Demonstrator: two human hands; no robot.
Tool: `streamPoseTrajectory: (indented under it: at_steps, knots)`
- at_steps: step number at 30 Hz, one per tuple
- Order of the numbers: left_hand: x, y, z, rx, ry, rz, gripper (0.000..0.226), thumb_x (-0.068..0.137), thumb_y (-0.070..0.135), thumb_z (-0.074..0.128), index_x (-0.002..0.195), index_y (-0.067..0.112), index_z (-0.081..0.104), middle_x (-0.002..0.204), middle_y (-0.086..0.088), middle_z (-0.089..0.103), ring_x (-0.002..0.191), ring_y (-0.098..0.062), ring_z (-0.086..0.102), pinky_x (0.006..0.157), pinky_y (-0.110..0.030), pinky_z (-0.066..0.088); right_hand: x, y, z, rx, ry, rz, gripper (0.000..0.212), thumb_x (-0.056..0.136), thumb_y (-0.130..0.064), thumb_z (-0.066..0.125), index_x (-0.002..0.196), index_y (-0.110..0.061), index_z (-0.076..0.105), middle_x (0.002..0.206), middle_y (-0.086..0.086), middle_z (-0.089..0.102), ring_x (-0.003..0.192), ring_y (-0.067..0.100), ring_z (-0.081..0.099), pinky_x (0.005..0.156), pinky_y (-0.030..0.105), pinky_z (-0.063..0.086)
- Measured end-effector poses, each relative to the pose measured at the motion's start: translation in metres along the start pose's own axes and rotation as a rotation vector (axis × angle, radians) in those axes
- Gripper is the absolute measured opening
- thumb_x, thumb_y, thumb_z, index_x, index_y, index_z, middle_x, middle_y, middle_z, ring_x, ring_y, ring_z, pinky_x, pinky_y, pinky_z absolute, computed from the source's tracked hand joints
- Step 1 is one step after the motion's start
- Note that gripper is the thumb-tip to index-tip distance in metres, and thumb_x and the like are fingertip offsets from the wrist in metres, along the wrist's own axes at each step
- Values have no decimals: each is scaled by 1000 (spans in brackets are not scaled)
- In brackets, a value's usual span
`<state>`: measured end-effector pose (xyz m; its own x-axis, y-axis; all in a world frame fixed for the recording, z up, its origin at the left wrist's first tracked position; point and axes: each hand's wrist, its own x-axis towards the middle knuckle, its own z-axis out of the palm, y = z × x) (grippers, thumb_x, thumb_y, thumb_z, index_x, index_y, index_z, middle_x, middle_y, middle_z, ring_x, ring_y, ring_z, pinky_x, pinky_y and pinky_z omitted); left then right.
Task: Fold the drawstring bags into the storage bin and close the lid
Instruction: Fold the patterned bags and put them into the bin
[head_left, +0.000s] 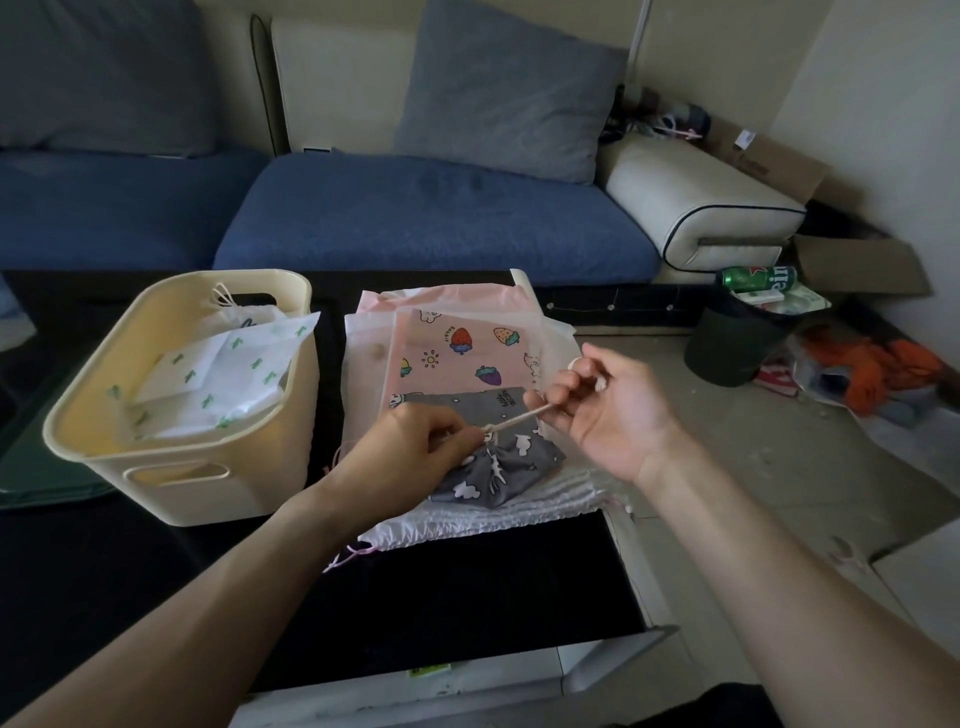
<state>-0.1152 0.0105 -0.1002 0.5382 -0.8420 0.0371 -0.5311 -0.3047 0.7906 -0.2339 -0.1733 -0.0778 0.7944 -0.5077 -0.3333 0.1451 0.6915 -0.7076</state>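
Left hand (410, 452) pinching grey bag (498, 462) mouth, right hand (597, 400) pinching cord (519, 417) (taut), atop pile at 3 o'clock of bin (176, 395). Pull steadily, hold mouth down, then fold flat.

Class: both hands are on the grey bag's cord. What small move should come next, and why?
Probably let go of the cord and flatten the grey bag for folding: its mouth is already gathered at the left hand, the right hand holds the cord taut, and the bin stands open alongside.
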Motion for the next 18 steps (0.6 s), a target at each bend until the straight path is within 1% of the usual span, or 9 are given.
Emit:
streamPoseTrajectory:
  at_steps: [2,5,7,9,11,12,14,16,18]
  knots:
    - [-1,2,-3,21,-1,11,27,94,38,63,82,17,74,69,-10,67,62,-26,56,57,-35,46,2,2,0,-87,24,-6,39,104,-25,43,65,-16,44,62,1,41,50,14,39,54,32,50]
    - [-2,3,-9,42,5,29,23,92,35,67,84,16,78,70,-6,69,69,-26,62,64,-40,51,5,2,-2,-223,58,15,36,104,-22,44,69,-14,46,63,2,43,46,13,34,43,26,36]
    - [-2,1,-11,68,8,32,21,91,34,68,85,17,78,72,-7,70,70,-27,62,66,-41,51,5,2,-5,-289,66,51,36,104,-22,45,69,-12,49,62,3,45,44,12,35,39,24,36]
    - [-2,-1,-12,97,1,31,20,91,34,68,83,18,78,71,-7,69,70,-28,62,65,-41,50,7,3,-8,-361,53,62,36,104,-21,46,70,-11,54,61,2,49,43,11,40,40,25,40]
    - [-2,-4,-11,112,6,28,21,92,34,68,73,24,74,61,6,65,57,-14,57,56,-32,45,8,3,-11,-454,39,16,30,103,-20,49,78,-9,60,64,2,56,48,12,49,48,28,50]
    - [-3,-4,-10,118,11,28,25,92,33,68,67,29,69,56,13,61,52,-8,53,50,-21,40,8,1,-12,-498,45,-19,26,102,-20,50,82,-9,62,68,3,59,53,12,55,55,30,55]
    - [-5,-4,-9,120,17,32,29,93,30,67,65,32,64,53,21,58,51,0,53,50,-13,38,9,-3,-16,-639,111,-90,17,101,-21,55,91,-12,63,80,4,63,67,14,63,71,35,58]
    - [-6,-4,-8,107,21,29,22,93,29,66,72,25,69,59,17,64,58,0,58,53,-12,41,8,-8,-19,-959,218,-162,14,96,-30,63,106,-20,64,100,-1,61,89,15,63,88,41,54]
    - [-7,-3,-8,113,19,33,19,94,30,65,78,20,70,66,8,67,63,-6,60,57,-20,45,5,-10,-18,-1285,217,-288,36,88,-32,71,123,-32,62,116,-12,54,109,9,55,96,34,46]
